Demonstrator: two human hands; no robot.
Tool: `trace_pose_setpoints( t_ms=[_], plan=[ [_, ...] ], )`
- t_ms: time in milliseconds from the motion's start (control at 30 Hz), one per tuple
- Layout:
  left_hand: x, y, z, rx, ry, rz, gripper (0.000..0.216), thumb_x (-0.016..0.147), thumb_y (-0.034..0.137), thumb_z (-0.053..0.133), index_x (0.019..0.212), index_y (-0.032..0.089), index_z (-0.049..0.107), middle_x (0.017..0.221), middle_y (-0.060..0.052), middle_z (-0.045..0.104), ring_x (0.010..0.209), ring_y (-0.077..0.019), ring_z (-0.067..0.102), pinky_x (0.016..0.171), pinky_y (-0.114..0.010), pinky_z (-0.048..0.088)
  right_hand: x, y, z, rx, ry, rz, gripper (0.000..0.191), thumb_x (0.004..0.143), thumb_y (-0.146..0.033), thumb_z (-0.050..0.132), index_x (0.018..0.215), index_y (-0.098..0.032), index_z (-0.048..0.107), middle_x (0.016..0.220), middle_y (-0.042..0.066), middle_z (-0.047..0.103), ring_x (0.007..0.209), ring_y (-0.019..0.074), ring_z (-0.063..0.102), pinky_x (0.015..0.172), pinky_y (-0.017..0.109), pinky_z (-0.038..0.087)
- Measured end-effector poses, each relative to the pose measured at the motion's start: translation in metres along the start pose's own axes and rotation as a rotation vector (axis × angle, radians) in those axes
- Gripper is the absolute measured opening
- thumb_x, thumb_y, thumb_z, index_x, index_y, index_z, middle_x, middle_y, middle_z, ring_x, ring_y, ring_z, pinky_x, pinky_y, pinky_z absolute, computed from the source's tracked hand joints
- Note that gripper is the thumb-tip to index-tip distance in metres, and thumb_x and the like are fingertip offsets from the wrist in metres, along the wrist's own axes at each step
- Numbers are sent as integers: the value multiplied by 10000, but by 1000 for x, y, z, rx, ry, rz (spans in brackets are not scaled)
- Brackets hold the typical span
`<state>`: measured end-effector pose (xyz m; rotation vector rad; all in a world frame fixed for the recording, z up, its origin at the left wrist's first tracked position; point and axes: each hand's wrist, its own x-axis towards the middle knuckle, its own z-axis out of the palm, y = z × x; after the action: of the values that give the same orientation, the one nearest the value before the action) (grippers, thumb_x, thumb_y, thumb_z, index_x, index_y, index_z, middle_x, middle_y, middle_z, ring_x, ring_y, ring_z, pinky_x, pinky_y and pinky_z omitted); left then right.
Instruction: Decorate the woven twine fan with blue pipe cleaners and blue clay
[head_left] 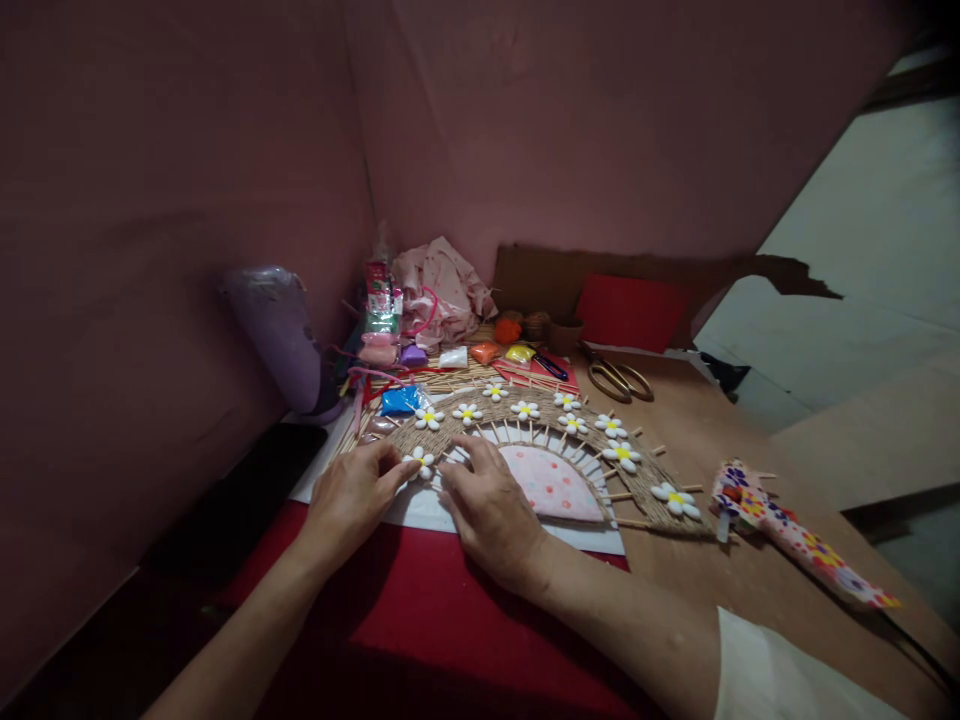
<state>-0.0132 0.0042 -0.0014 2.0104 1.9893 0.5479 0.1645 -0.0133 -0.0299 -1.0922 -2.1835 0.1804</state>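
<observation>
A fan-shaped piece of wooden sticks woven with brown twine (pixel 501 408) lies in front of me, dotted with several white flowers with yellow centres. At its middle is a half-round panel of pink spotted cloth (pixel 553 484). My left hand (pixel 355 497) is closed, thumb and forefinger pinched at the left edge of the lowest left flower (pixel 420 462). On the other side of that flower, my right hand (pixel 491 512) rests over the stick ends with its fingers bent and apart. Its palm side is hidden.
A glue gun in a floral cover (pixel 799 535) lies to the right, its cord trailing. Scissors (pixel 619 378) sit behind the fan. Small packets of coloured clay (pixel 403 400), crumpled pink cloth (pixel 442 285) and red card (pixel 632 312) are at the back. A purple object (pixel 277 335) leans at left.
</observation>
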Motion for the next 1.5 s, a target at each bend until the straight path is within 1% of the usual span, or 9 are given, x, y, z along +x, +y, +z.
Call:
trace_pose_setpoints(
  t_ms=[300,600,800,1000,1200,1267,1367,1433,1500],
  plan=[
    [-7,-5,-1,-82,-1,11,357,823,498,428,699,212,602,670,-10,619,649,-167,537,561,-264,311,0,0,0,-3,-9,7,156,815,-103,541,953,-123,611,1227,172,474,1184,259,417,1011,439,372],
    [-6,-9,4,3,-51,81,210,802,400,515,751,217,604,754,-26,649,714,-185,564,613,-273,342,0,1,1,7,3,2,166,811,-99,545,960,-128,611,1218,169,481,1172,261,425,997,456,379],
    [-9,-5,3,34,-35,112,261,813,448,502,763,213,603,750,-37,648,714,-188,570,608,-275,342,1,0,0,-13,-12,11,137,815,-109,545,934,-115,614,1218,177,479,1170,262,426,1003,438,373],
    [-13,2,3,129,-7,106,257,847,413,451,767,214,592,749,-40,644,686,-188,571,581,-280,319,1,0,0,-5,-13,6,128,812,-105,548,923,-119,609,1218,174,477,1181,261,419,1009,435,367],
    [-16,3,1,125,-2,108,223,853,382,453,785,216,585,741,-37,640,688,-192,581,581,-280,340,1,1,0,-9,-13,6,139,815,-108,542,937,-117,608,1217,175,472,1182,264,414,1012,432,364],
    [-17,2,-1,111,30,111,192,858,329,448,795,212,587,737,-34,641,683,-187,583,582,-277,355,1,1,0,-10,-14,5,141,812,-106,542,936,-119,609,1220,172,470,1182,265,414,1014,430,362],
    [-19,0,-3,106,164,136,173,860,241,439,867,214,610,803,-32,657,730,-187,594,603,-278,382,1,1,1,-6,-14,7,142,812,-105,540,935,-119,610,1229,171,465,1181,264,414,1020,428,358],
    [-22,-3,-1,176,227,235,231,862,192,433,994,230,620,891,-40,659,829,-203,589,668,-293,408,0,1,1,-4,-13,9,147,815,-108,538,943,-119,610,1229,170,465,1185,262,411,1023,428,354],
    [-27,-4,4,310,238,343,317,867,174,432,1128,248,594,933,-52,648,902,-231,565,736,-327,417,0,1,1,-6,-14,10,149,818,-108,534,947,-122,608,1232,168,465,1184,260,412,1024,431,354]
  ],
)
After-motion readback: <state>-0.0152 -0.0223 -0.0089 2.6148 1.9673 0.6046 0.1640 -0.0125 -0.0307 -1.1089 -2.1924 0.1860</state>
